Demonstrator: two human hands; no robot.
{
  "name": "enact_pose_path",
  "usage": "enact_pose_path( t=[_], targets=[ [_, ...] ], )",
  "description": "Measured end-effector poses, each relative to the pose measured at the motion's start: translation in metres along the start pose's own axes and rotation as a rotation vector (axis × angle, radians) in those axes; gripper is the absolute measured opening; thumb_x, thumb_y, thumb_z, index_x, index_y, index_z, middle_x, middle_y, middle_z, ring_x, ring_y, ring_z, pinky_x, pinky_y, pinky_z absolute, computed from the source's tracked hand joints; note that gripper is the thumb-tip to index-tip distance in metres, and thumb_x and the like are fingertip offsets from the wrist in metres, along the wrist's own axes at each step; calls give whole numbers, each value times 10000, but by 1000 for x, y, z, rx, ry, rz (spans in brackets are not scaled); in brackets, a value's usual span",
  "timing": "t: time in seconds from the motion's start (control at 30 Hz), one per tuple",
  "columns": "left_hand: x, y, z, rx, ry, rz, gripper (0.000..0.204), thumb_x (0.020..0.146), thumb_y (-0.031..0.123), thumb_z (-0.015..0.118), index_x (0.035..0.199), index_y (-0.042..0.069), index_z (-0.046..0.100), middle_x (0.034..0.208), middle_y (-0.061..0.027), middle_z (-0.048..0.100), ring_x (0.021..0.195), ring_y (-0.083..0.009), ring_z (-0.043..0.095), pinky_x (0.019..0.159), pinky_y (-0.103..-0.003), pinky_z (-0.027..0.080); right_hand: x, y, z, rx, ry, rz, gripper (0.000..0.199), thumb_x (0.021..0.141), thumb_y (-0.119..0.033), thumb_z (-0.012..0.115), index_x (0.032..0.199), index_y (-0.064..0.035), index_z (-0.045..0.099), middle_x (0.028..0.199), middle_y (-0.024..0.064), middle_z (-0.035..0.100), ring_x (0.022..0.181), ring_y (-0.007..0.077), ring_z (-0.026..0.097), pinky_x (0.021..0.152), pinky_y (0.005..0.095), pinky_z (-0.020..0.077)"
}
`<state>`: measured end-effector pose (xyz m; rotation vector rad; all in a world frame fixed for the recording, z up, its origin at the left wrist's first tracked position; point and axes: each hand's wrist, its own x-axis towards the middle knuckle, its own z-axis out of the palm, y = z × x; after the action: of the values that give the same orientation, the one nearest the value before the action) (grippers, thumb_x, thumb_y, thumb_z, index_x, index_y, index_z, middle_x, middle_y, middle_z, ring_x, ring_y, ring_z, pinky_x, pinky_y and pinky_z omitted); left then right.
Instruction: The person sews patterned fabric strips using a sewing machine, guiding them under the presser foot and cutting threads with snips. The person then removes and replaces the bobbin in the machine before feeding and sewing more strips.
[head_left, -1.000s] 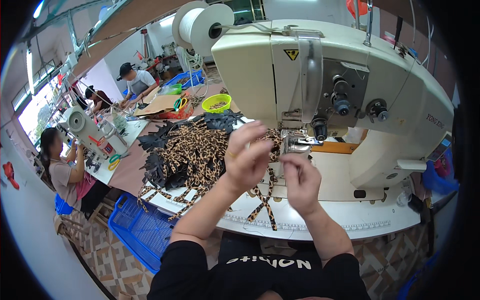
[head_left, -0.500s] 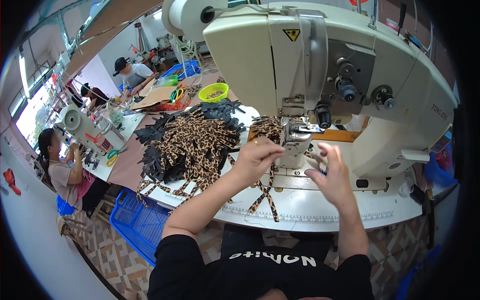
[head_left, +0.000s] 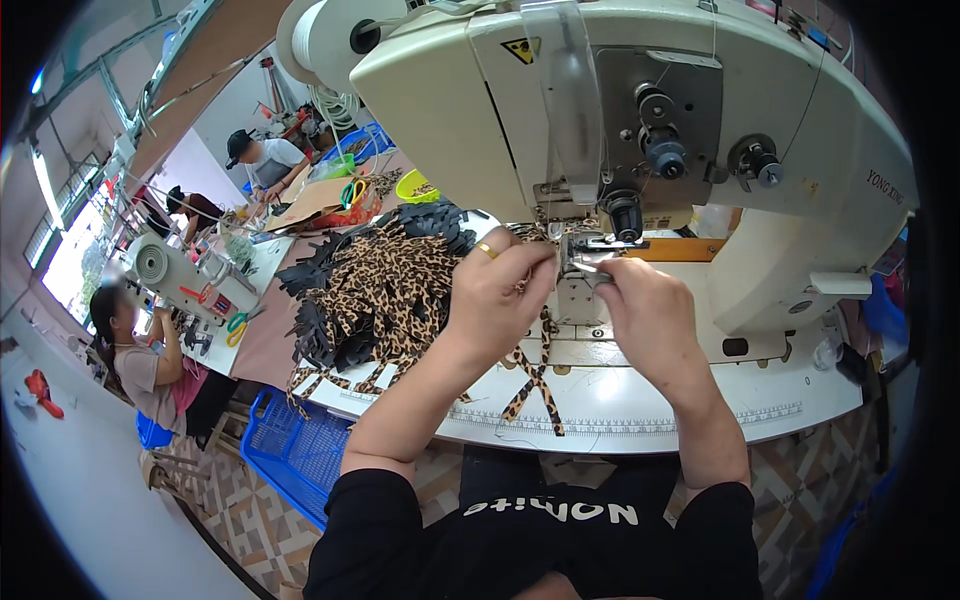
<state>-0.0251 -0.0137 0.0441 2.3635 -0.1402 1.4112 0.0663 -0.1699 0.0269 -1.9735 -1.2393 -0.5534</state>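
My left hand [head_left: 497,295], with a gold ring, is closed in a pinch just left of the needle area of a cream sewing machine [head_left: 440,110]. What its fingers hold, if anything, is hidden. Thumb and fingers of my right hand [head_left: 652,320] are pressed together at the metal presser foot [head_left: 605,243]; a thin shiny piece shows at their tips, too small to name. Leopard-print strips [head_left: 540,385] hang below my left hand and cross on the white table. Left of that hand lies a heap of leopard-print strips [head_left: 385,270] with black pieces [head_left: 318,335].
A printed ruler [head_left: 640,428] runs along the table's front edge. A blue plastic basket [head_left: 290,445] stands on the floor at left. Further left are another sewing machine [head_left: 165,265], green-and-yellow scissors [head_left: 237,328] and a seated person [head_left: 135,350]. More people work behind.
My right hand has moved up and left to the presser foot, its fingers closing from apart. The left hand has shifted slightly. The whole view has turned a little.
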Motion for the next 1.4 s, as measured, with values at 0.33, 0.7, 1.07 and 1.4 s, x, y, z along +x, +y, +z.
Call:
enact_pose_path(
  t=[0.33, 0.7, 1.07, 1.4],
  targets=[
    [21, 0, -2, 183, 87, 165, 125, 677, -10, 670, 781, 38, 619, 684, -68, 530, 561, -202, 558, 491, -305, 458, -17, 14, -15, 124, 74, 35, 315, 759, -36, 642, 1059, -11, 546, 837, 125, 596, 703, 246, 601, 595, 322, 472],
    [20, -11, 6, 224, 118, 270, 166, 663, -66, 672, 807, 6, 634, 744, -98, 600, 609, -206, 601, 526, -274, 475, -9, 5, 21, 582, 232, 100, 255, 805, -59, 637, 1042, -8, 556, 766, 39, 564, 628, 137, 541, 528, 272, 433],
    [16, -9, 9, 193, 94, 191, 184, 699, 30, 667, 879, 44, 635, 745, -83, 580, 592, -240, 587, 527, -323, 482, 36, -29, 77, 2135, 275, 540, 121, 891, -210, 577, 842, -100, 560, 575, -54, 374, 472, 63, 347, 416, 199, 300],
    [10, -2, -3, 43, 184, 235, 239, 670, -35, 673, 898, 19, 625, 806, -93, 596, 647, -230, 578, 553, -306, 463, 31, -23, 78, 1994, 301, 433, 59, 870, -108, 581, 850, -88, 529, 559, -55, 360, 478, 52, 341, 446, 194, 274]
  ],
)
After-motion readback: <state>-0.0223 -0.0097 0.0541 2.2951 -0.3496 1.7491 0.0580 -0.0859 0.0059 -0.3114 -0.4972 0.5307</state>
